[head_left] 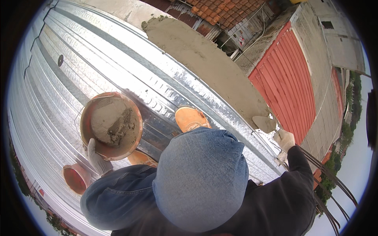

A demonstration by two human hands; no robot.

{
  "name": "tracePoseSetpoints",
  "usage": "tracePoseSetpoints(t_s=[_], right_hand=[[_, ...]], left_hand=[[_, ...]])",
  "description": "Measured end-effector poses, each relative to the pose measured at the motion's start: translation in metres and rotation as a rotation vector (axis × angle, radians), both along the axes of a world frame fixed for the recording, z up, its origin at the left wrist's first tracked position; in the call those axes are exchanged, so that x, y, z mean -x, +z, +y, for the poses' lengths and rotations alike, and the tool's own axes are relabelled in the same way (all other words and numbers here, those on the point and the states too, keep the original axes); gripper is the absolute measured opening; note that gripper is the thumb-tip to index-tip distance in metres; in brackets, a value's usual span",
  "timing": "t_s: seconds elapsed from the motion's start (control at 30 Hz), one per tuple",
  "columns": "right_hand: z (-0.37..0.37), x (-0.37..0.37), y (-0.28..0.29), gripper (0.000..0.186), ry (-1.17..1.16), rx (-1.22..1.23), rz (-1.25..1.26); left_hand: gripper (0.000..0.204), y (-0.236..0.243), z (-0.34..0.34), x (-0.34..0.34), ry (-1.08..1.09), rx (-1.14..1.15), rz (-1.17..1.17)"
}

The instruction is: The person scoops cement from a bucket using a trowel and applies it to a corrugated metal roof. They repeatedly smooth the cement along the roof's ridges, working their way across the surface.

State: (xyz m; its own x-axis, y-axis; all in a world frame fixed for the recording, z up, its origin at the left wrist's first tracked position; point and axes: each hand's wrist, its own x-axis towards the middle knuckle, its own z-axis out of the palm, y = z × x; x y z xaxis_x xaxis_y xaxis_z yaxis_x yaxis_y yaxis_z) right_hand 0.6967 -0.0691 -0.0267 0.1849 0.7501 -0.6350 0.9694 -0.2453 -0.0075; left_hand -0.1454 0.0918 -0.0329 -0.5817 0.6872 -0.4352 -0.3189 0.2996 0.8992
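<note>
My left hand (pixel 98 159), in a pale knitted glove, grips the near rim of a round orange-brown bucket (pixel 138 131). Inside the bucket lies grey wet mortar (pixel 108 118), smooth on one side and dug out on the other. Out to the right, my gloved right hand (pixel 285 140) is closed around a trowel (pixel 264 123); the handle is hidden in the fist. The blade rests at the near end of a band of fresh grey mortar (pixel 208 61) along the top of the wall.
Corrugated metal roofing (pixel 71 78) lies under my tan shoes (pixel 193 119). A smaller reddish bucket (pixel 76 179) stands behind the large one. Beyond the wall are a red metal roof (pixel 285 84) and a tiled roof (pixel 220 13). Dark rods or cables (pixel 327 169) stick out behind my right arm.
</note>
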Motion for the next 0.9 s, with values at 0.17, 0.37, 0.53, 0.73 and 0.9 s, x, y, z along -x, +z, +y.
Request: tracePoseSetpoints(t_s=[0.17, 0.37, 0.53, 0.73, 0.9], right_hand=[[0.110, 0.116, -0.013, 0.029, -0.047, -0.212, 0.182], [0.262, 0.294, -0.002, 0.024, 0.419, -0.318, 0.606], [0.343, 0.447, 0.054, 0.026, 0.965, -0.290, 0.501], [0.375, 0.576, 0.062, 0.031, 1.288, -0.287, 0.382], [0.349, 0.603, 0.059, 0.030, 1.439, -0.083, 0.339]], left_hand=[[0.048, -0.012, 0.002, 0.002, -0.013, -0.117, -0.016], [0.048, -0.010, 0.007, -0.014, 0.007, -0.167, 0.041], [0.057, -0.007, 0.015, -0.032, 0.053, -0.101, 0.077], [0.066, 0.011, 0.008, -0.027, 0.081, -0.165, 0.031], [0.066, 0.001, 0.012, -0.023, 0.109, -0.226, -0.120]])
